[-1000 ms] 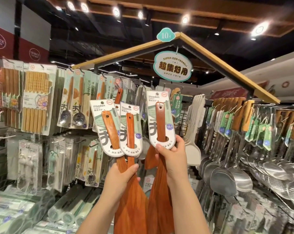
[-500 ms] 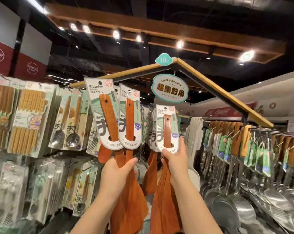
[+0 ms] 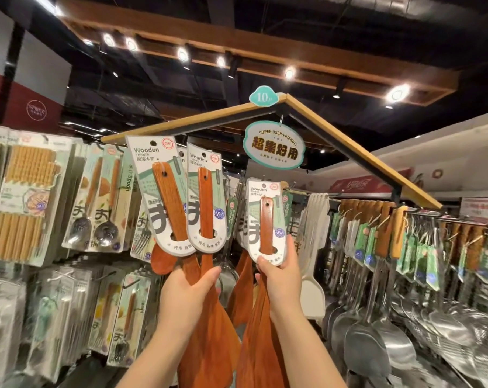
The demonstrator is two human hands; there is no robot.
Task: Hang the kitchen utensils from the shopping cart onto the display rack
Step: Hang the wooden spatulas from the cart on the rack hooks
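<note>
My left hand (image 3: 185,301) grips the shafts of two wooden turners (image 3: 171,197) in grey-green "Wooden Turner" cards, raised side by side at centre left. My right hand (image 3: 282,271) pinches the bottom of a third carded wooden turner (image 3: 266,222), held against a row of like turners on the display rack (image 3: 349,152). The broad blades hang down between my forearms. The hook behind the third card is hidden.
Packs of chopsticks (image 3: 24,203) and carded spoons (image 3: 102,203) hang at the left. White spatulas (image 3: 315,247) and steel turners (image 3: 377,340) with wooden handles hang at the right. A green sign (image 3: 274,145) dangles from the rack's peaked wooden frame.
Both hands have risen toward the rack's upper hooks. My right hand has carried its turner further in against the hanging row. My left hand's two turners have lifted higher.
</note>
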